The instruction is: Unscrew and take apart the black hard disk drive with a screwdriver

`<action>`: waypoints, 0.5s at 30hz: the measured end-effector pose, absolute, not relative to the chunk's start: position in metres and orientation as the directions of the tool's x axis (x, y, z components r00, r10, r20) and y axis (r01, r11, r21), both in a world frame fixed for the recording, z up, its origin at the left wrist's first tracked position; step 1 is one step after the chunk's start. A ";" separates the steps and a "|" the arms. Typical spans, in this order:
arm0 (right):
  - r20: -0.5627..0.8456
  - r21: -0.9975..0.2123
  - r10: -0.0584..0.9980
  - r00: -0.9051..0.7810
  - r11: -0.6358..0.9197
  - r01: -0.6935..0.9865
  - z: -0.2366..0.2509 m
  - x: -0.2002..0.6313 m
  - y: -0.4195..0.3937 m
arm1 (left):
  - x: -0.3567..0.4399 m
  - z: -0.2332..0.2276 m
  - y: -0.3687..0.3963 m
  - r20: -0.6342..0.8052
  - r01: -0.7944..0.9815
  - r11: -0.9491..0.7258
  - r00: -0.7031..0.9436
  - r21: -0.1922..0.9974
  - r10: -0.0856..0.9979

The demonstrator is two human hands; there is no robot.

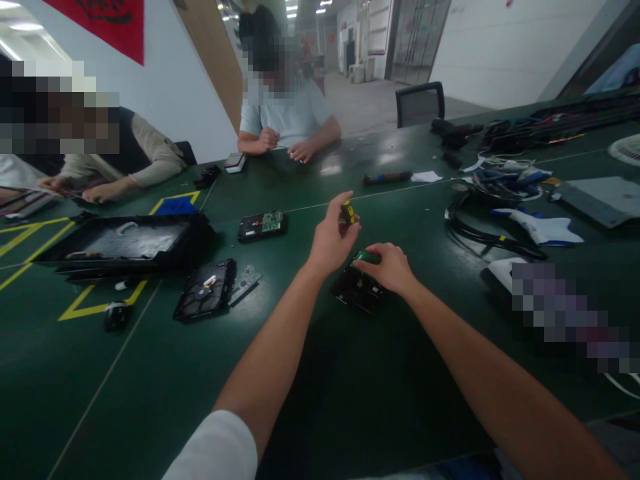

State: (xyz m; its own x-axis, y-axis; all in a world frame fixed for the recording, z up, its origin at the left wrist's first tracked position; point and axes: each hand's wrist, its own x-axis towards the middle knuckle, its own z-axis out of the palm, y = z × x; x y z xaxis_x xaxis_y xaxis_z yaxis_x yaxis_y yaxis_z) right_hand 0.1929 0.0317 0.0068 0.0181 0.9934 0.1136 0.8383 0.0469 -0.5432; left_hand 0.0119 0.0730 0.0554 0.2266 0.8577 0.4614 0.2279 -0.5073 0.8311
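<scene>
The hard disk drive (pixel 356 288) lay flat on the dark green table, near the centre of the scene. Its casing was black and rectangular, set at a slant to the table edge. A green circuit board (pixel 367 257) showed at its far edge, partly covered by the right hand. The small tool (pixel 348 213) was a short, stubby item with a black and yellow body. It stood roughly upright, raised clear of the table, just to the far left of the drive, pinched at the left fingertips.
</scene>
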 end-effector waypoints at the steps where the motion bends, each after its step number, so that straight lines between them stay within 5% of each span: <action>1: 0.112 -0.546 0.994 0.019 0.045 0.837 0.006 0.193 0.032 | 0.012 0.054 0.074 0.475 0.223 -0.520 0.225 0.825 0.851; 15: 0.138 -0.542 0.990 0.027 0.052 0.839 0.000 0.193 0.031 | 0.013 0.038 0.087 0.568 0.163 -0.605 0.221 0.780 0.792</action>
